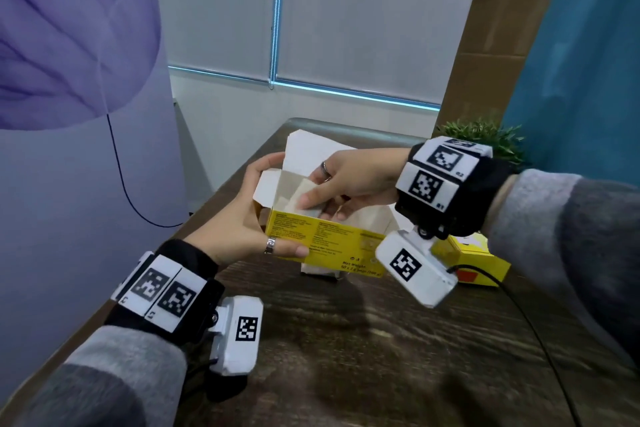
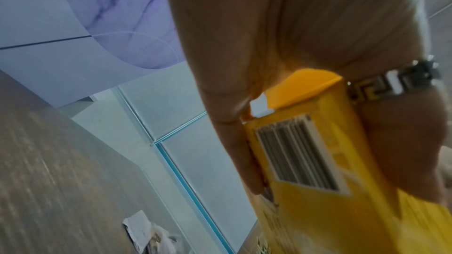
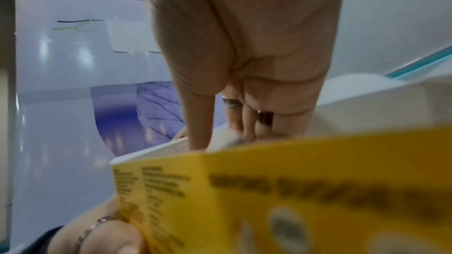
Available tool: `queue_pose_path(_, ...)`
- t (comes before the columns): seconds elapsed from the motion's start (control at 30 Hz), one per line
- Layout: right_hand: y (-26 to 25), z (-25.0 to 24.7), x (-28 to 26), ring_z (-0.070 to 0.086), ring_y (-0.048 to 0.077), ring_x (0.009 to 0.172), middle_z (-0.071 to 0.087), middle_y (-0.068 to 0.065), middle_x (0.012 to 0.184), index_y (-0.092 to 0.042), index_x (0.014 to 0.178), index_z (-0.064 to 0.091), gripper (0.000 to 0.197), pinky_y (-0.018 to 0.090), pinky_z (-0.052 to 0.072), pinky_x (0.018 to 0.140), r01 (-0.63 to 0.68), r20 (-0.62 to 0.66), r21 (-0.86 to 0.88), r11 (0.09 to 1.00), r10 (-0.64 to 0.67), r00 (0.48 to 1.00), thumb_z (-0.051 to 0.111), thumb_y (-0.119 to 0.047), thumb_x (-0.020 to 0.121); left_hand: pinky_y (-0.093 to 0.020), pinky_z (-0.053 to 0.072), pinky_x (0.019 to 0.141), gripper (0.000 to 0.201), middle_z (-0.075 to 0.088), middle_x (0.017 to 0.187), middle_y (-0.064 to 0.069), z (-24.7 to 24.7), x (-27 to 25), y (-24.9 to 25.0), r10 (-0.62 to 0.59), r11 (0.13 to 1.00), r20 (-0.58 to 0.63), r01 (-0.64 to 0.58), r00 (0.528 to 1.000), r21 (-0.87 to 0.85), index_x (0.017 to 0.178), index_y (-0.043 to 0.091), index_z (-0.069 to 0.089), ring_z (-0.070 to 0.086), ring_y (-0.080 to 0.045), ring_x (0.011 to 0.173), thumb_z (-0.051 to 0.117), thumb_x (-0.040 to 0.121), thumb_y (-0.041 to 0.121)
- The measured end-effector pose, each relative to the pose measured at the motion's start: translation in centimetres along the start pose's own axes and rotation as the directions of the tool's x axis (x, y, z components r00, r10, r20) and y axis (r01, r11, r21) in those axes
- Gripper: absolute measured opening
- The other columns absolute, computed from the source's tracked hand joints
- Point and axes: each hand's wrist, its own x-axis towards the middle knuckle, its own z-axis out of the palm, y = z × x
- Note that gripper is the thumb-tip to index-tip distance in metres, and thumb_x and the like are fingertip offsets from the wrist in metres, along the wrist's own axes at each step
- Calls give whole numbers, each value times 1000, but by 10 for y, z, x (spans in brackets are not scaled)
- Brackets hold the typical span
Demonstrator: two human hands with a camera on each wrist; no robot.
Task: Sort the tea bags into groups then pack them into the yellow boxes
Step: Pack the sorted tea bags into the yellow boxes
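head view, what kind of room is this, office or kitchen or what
Probably an office or meeting room, not a kitchen: roller blinds cover the window, a printed purple wall panel stands on the left, and a dark wood table holds a small potted plant.

Left hand [image 1: 242, 218] is gripping an open yellow box [image 1: 322, 246] up off the wood table [image 1: 381, 357], flaps up, while the right hand [image 1: 346, 180] pinches a stack of tea bags [image 1: 306, 198] down inside it. Second yellow box [image 1: 481, 263] sits on the table to the right, some white paper [image 1: 311, 146] behind, little green plant [image 1: 485, 135] at the far edge.
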Motion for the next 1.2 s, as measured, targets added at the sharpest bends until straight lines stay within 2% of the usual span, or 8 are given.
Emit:
queue_pose_path(0.23, -5, -26, -7, 66, 19, 75, 67, 1, 109, -14, 117, 60, 29, 20, 51, 56, 167, -176, 67, 984, -153, 972, 61, -24, 89, -17, 53, 80, 106, 48, 119, 15, -22, 3, -6, -4, 999, -181, -5, 983, -45, 131, 40, 20, 61, 8, 96, 79, 53, 0)
queue_pose_path(0.43, 38, -77, -1, 59, 7, 50, 63, -2, 84, -22, 88, 53, 8, 16, 41, 41, 225, -663, 238, 945, -11, 749, 54, -28, 93, -7, 48, 77, 117, 43, 121, 16, -48, 0, -10, 27, 998, -367, -5, 930, 60, 142, 29, 12, 51, 3, 103, 86, 53, 10)
queue_pose_path(0.63, 114, -38, 52, 51, 22, 77, 54, 6, 83, -11, 99, 57, 22, 32, 45, 63, -210, -285, -132, 969, 166, 944, 65, -26, 86, 1, 43, 62, 107, 36, 130, 0, -49, 2, -11, 32, 996, -437, 10, 899, 93, 144, 24, 10, 50, 1, 96, 75, 65, -7)
queue_pose_path(0.73, 126, -19, 70, 53, 19, 77, 54, -3, 80, -9, 116, 51, 48, 33, 45, 69, -202, -263, -199, 959, 147, 954, 75, -24, 78, 4, 41, 63, 108, 34, 133, 0, -48, 3, -12, 31, 994, -436, 18, 899, 109, 144, 24, 10, 48, -7, 104, 76, 65, -5)
queue_pose_path(0.83, 129, -8, 80, 48, 13, 61, 51, -2, 74, -14, 101, 47, 45, 22, 40, 49, -188, -298, -144, 972, 138, 945, 80, -20, 71, 5, 40, 62, 108, 35, 129, 3, -48, 5, -13, 30, 993, -427, 23, 904, 120, 144, 25, 9, 47, 4, 96, 77, 65, -3)
queue_pose_path(1.0, 138, -5, 85, 37, 8, 50, 44, -5, 62, -19, 67, 40, 42, 20, 29, 47, -147, -367, -170, 974, 76, 927, 82, -20, 70, 3, 42, 64, 109, 36, 125, 6, -50, 7, -15, 15, 991, -416, 43, 909, 128, 143, 28, 9, 47, 5, 96, 78, 64, -1)
queue_pose_path(1.1, 139, -10, 77, 33, 5, 42, 39, -2, 57, -17, 64, 38, 42, 16, 27, 39, -106, -358, -62, 992, 77, 931, 78, -17, 75, 3, 42, 64, 110, 35, 127, 6, -48, 7, -14, 7, 990, -413, 51, 911, 130, 144, 30, 8, 47, -1, 98, 78, 64, 0)
queue_pose_path(1.2, 132, -29, 61, 44, 17, 57, 49, 4, 64, -16, 67, 42, 45, 21, 33, 49, -127, -344, 44, 991, 135, 929, 84, -31, 64, 4, 41, 62, 110, 33, 127, 7, -47, 6, -13, 11, 989, -410, 51, 912, 140, 144, 29, 8, 47, -1, 96, 78, 65, 0)
